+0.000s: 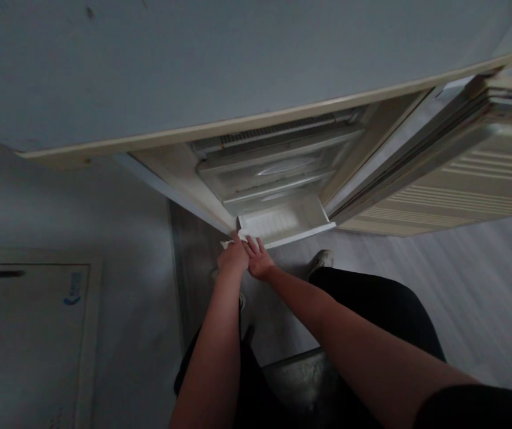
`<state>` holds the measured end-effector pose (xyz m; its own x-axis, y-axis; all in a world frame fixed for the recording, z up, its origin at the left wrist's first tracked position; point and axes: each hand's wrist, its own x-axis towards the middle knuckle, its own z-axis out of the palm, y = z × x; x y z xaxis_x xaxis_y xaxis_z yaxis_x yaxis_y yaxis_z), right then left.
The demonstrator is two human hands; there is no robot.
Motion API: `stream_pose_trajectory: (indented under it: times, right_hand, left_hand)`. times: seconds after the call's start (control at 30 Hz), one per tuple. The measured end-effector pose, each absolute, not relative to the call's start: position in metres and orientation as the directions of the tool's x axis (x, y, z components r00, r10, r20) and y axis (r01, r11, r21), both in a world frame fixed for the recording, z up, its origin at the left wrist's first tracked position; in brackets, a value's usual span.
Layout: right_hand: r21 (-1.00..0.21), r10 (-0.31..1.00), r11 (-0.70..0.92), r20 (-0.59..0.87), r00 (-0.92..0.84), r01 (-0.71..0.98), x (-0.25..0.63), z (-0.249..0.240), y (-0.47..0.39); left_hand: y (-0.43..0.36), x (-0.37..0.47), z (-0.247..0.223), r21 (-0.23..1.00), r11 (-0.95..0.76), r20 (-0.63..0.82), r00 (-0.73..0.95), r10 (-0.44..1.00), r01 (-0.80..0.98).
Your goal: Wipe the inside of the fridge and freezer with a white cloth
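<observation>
A low white drawer is pulled out at the bottom of an upright fridge or freezer cabinet. At its front left corner is a crumpled white cloth, perhaps a tissue. My left hand is closed round part of it, and a bit of white sticks out on its left side. Close beside it, my right hand holds the cloth against the drawer's corner, its fingers bent over the edge. The hands nearly touch, and they hide most of the cloth.
Above the pulled-out drawer are clear-fronted drawers inside the cabinet. The cabinet door stands swung out at the right. A pale wall and a white panel with red writing are on the left. My knees and a shoe are below.
</observation>
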<state>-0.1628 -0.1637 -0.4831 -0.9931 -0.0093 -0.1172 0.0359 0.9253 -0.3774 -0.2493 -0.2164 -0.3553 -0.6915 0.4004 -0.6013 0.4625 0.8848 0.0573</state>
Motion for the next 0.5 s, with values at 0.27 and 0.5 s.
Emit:
stream_pose_trajectory:
  times: [0.27,0.5]
  right_hand:
    - [-0.400,-0.137,0.912,-0.076,-0.988,-0.096,-0.127,-0.480,-0.102]
    - [-0.209,0.516,0.806,-0.208,-0.831,0.554,-0.033,-0.465,-0.002]
  left_hand:
    - [-0.196,-0.247,-0.358,0.060,0.849,-0.630,-0.640,0.440,0.525]
    - [-0.150,-0.187,-0.389,0.274,0.737,-0.656,-0.440,0.613,0.618]
